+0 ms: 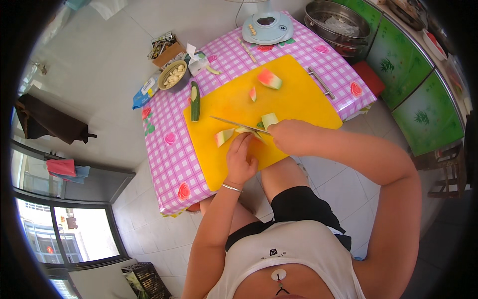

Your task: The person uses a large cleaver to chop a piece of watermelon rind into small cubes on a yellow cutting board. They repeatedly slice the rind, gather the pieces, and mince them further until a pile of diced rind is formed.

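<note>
On the yellow cutting board [303, 89], my right hand [288, 137] grips a long kitchen knife [234, 123], its blade slanting left just past my left fingertips. My left hand [241, 162] is closed, fingertips pressing a pale strip of watermelon rind [257, 134] down beside the blade; the fingers partly hide it. A chunk of rind with some red flesh [223, 136] lies left of that hand. Next to my right hand is a pale green rind block [269, 119]. Farther back lie a larger watermelon piece [269, 78] and a small red sliver [253, 94].
A partly peeled cucumber [194, 102] rests at the board's left edge. Behind it stand a grey basket of pale pieces [185, 85] and a small box [198, 62]. A light blue appliance [268, 29] sits at the back; a metal bar [321, 82] lies right of the board on the checked tablecloth [169, 164].
</note>
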The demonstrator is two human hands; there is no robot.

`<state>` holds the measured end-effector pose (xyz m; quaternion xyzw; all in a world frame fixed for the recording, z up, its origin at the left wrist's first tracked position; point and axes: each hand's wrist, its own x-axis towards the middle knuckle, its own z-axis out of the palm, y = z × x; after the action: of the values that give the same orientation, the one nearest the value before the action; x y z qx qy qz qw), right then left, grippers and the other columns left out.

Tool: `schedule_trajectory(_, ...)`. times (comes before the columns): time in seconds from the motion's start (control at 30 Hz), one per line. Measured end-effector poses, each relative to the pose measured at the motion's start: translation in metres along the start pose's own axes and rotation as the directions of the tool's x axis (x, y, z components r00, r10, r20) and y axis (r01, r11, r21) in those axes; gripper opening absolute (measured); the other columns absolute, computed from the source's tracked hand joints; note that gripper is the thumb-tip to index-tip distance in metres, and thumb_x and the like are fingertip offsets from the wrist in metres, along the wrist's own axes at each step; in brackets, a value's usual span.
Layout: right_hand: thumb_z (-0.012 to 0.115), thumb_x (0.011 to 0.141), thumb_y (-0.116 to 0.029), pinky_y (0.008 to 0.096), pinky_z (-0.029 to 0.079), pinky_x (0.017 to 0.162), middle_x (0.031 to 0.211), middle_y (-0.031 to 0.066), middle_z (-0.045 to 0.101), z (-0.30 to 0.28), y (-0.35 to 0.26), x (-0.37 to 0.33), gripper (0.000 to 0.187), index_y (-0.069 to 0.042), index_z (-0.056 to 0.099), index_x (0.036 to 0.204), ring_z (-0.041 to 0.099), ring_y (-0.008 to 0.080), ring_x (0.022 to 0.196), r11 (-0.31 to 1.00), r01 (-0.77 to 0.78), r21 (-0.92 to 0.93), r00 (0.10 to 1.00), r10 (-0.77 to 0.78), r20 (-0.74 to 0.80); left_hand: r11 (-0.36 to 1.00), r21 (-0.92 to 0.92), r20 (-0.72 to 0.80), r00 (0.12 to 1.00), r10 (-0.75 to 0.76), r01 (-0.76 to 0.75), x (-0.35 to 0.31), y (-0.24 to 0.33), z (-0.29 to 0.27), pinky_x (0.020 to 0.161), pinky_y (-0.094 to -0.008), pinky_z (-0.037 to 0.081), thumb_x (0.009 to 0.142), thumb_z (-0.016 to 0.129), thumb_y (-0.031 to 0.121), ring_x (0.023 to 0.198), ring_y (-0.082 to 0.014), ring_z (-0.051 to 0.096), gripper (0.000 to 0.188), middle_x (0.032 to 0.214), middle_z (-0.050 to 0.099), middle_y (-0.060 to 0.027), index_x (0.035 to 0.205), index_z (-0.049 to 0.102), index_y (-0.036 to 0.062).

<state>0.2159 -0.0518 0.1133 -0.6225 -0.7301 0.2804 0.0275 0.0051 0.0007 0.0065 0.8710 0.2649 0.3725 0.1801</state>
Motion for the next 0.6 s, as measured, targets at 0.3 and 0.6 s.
schedule_trajectory(0.3,0.055,0.089,-0.011,0.0492,0.053,0.080,0.099,0.0262,0.069,0.015,-0.001,0.017,0.023,0.002,0.068,0.102,0.067,0.0425,0.094,0.996,-0.032,0.086,0.997,0.037,-0.065,1.000,-0.004,-0.012,1.000,-0.010,0.010,-0.003,-0.001,0.003,0.106,-0.0456,0.044,0.062,0.056,0.000,0.117,-0.0434,0.056,0.059,0.124,0.060,-0.0244,0.121,0.060,-0.0030)
schedule_trajectory(0.6,0.053,0.092,-0.016,0.0453,0.054,0.056,0.087,0.0270,0.067,0.048,0.015,0.049,0.024,0.003,0.065,0.101,0.069,0.0373,0.067,0.968,0.053,0.246,0.973,0.006,-0.231,0.995,0.091,0.001,0.999,-0.045,0.045,-0.003,0.002,0.002,0.102,-0.0454,0.045,0.064,0.060,-0.001,0.114,-0.0412,0.054,0.054,0.121,0.057,-0.0216,0.117,0.062,0.0013)
